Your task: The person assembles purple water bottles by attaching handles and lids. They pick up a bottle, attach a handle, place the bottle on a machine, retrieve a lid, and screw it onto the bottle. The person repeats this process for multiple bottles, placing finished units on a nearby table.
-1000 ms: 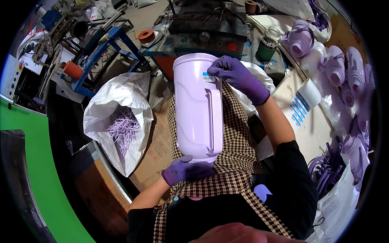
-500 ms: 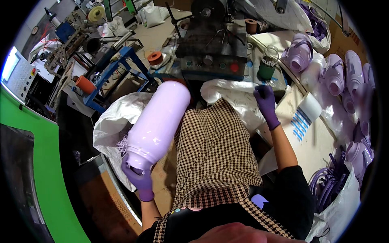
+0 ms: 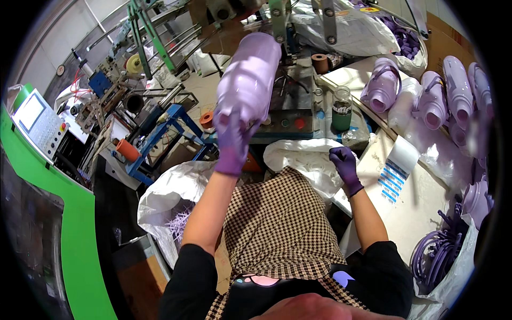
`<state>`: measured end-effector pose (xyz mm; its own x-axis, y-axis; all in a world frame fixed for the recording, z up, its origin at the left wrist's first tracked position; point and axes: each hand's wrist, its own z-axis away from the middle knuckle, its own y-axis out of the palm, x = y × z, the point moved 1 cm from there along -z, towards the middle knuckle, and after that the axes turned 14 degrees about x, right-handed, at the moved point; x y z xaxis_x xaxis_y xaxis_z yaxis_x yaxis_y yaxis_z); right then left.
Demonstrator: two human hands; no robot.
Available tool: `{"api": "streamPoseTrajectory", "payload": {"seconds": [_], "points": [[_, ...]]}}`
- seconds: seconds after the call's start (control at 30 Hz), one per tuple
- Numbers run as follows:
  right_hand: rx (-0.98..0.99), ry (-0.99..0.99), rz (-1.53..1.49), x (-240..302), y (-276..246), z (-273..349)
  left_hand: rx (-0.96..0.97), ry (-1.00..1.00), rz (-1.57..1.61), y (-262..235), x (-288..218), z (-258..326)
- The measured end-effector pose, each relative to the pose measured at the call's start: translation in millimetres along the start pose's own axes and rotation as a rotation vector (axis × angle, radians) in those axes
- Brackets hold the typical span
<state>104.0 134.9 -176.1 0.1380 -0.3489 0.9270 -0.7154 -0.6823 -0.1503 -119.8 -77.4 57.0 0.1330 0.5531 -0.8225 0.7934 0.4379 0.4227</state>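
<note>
Head view, left hand point(image 3: 233, 143): gloved in purple, it grasped the lower, narrower end of the lilac bottle body point(image 3: 249, 74), with the forearm reaching up from the lower edge of the frame
Lilac bottle body: it was raised in the upper middle of the frame, tilted, its broad end toward the top and leaning right, in front of a dark machine point(image 3: 296, 109)
Right hand point(image 3: 344, 164): also gloved in purple, it was curled into a fist right of centre, near the open white sack point(image 3: 304, 159); whether it held anything could not be told
Bench on the right: a label roll point(image 3: 404, 154) lay on the pale tabletop point(image 3: 418, 200), and a glass jar point(image 3: 341, 114) with green contents stood farther up the frame
Upper right: several lilac bottles point(image 3: 432, 101) lay side by side
Lower right: purple cords point(image 3: 434, 258) lay coiled
Left side: a green housing point(image 3: 79, 229) stood below a control panel point(image 3: 40, 125)
Lower middle: a checked apron point(image 3: 280, 226) covered the person's lap
</note>
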Motion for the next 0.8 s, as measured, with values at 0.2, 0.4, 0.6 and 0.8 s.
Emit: {"api": "streamPoseTrajectory", "payload": {"seconds": [0.2, 0.4, 0.6, 0.8], "points": [[0.04, 0.164, -0.225, -3.2, 6.6, -5.3, -0.024, -0.055, -0.32, -16.9, 32.8, -183.1], [0.023, 0.022, -0.041, -4.9, 9.6, -2.0, 0.179, 0.603, -1.228, -54.9, 49.1, -207.5], [0.054, 0.151, -0.108, 1.5, 5.3, -1.5, 0.251, 0.583, -1.697, -18.2, 11.0, -177.0], [0.026, -0.044, 0.169, -20.5, -2.9, -5.7, 0.173, 0.733, -1.716, -10.6, 16.2, -127.7]]}}
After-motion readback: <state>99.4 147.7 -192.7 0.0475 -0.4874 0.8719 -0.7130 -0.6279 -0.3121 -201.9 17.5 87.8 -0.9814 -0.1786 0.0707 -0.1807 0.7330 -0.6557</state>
